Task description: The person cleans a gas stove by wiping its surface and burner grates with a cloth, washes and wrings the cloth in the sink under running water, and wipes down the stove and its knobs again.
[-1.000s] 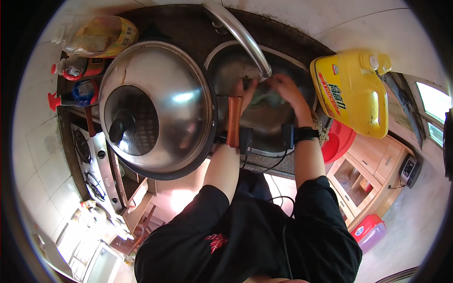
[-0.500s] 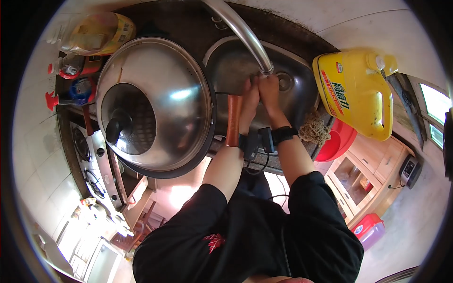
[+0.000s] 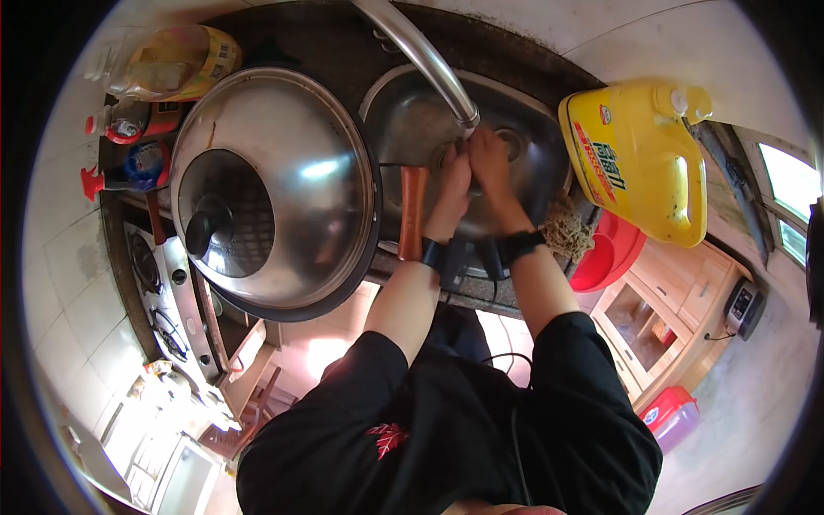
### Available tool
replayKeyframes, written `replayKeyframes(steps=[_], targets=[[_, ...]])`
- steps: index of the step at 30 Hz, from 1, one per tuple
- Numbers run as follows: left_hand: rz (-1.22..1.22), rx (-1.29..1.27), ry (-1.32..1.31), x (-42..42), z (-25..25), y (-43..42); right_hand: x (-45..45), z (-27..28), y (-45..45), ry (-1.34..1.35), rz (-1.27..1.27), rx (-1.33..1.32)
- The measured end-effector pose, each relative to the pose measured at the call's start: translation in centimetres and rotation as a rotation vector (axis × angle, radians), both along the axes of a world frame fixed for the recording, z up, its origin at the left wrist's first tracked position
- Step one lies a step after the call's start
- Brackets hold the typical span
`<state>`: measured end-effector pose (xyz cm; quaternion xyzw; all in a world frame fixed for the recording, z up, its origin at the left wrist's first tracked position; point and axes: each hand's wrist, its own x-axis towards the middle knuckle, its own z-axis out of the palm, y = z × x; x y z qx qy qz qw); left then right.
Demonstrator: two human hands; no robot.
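Both of my hands are inside the metal sink (image 3: 403,116), right under the end of the curved faucet (image 3: 433,69). My left hand (image 3: 455,180) has its fingers drawn in and presses against my right hand (image 3: 490,161). The right fingers look curled as well. Whatever may lie between them is hidden by the hands. Close by my left wrist is the wooden handle (image 3: 413,210) of a wok (image 3: 296,311), which is covered by a domed steel lid (image 3: 322,197). Dark bands circle both wrists.
A yellow jug (image 3: 639,163) stands right of the sink, near a tangled brown scrubber (image 3: 566,230) and a red basin (image 3: 614,249). An oil bottle (image 3: 176,64) and a spray bottle (image 3: 146,166) are at the left, above the gas stove (image 3: 176,283).
My hands stay together below the faucet and have shifted slightly against each other. The whole view has moved a little, so the sink and wok appear farther left.
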<state>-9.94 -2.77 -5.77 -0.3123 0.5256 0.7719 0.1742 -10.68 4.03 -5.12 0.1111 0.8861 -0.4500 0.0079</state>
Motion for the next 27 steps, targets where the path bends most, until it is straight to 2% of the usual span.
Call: replayKeyframes(steps=[1,3,4,6,8,9,10,12,14,15,16,17,18,20,22,24,25,26,27], targets=[[-0.001,-0.008,-0.009,0.6,-1.8,-0.7,0.0,0.5,0.0,-0.056,-0.069,-0.1],[-0.048,0.366,0.095,0.1,-5.6,-2.2,0.6,1.6,-0.6,-0.1,-0.138,-0.195],[-0.05,0.369,0.107,-0.7,-4.5,-2.4,2.0,1.8,-1.4,-0.127,-0.074,-0.147],[0.024,0.225,-0.169,-0.8,-1.9,-2.4,2.4,0.7,-1.1,-0.163,-0.013,-0.096],[0.053,0.193,-0.144,0.6,1.5,-0.6,0.6,-1.7,0.4,0.012,-0.023,-0.067],[0.078,0.162,-0.105,0.9,2.1,-0.1,0.6,-1.2,0.2,0.01,-0.019,-0.073],[0.079,0.152,-0.105,1.0,1.2,-0.9,0.7,-0.4,-0.2,-0.005,-0.025,-0.072],[0.063,0.325,-0.181,-0.1,-0.2,-2.4,1.4,1.1,-0.5,-0.007,-0.034,-0.062],[0.061,0.243,-0.142,-0.7,-0.4,-3.4,3.7,1.9,-0.5,-0.168,0.122,-0.173],[0.068,0.159,-0.103,-0.8,0.0,-3.5,3.9,-0.1,0.3,-0.172,0.125,-0.169],[0.073,0.159,-0.1,-0.9,0.5,-3.4,3.4,-3.2,1.3,-0.016,0.094,-0.136],[0.087,0.347,-0.099,-0.9,0.5,-3.5,2.9,-5.2,2.2,0.14,0.058,-0.105],[0.1,0.535,-0.101,-0.9,0.8,-3.5,2.1,-4.4,2.8,0.14,0.058,-0.106],[0.084,0.528,-0.071,-1.2,2.0,-3.5,0.1,-1.6,3.7,-0.239,-0.473,-1.045],[0.065,0.521,-0.04,-1.1,2.0,-3.5,-1.0,-1.6,3.8,-0.237,-0.431,-0.995],[0.064,0.216,0.043,-1.5,1.9,-2.7,-1.7,-1.5,3.8,-0.225,-0.393,-0.941],[0.061,0.217,0.043,-1.4,1.5,-2.2,-2.1,-0.3,3.0,-0.13,-0.278,-0.674],[-0.007,0.074,0.113,-1.2,1.0,-1.7,-2.1,0.6,2.0,-0.04,-0.164,-0.405],[-0.075,-0.07,0.184,-1.2,0.5,-1.3,-1.3,1.0,0.5,-0.041,-0.166,-0.404]])
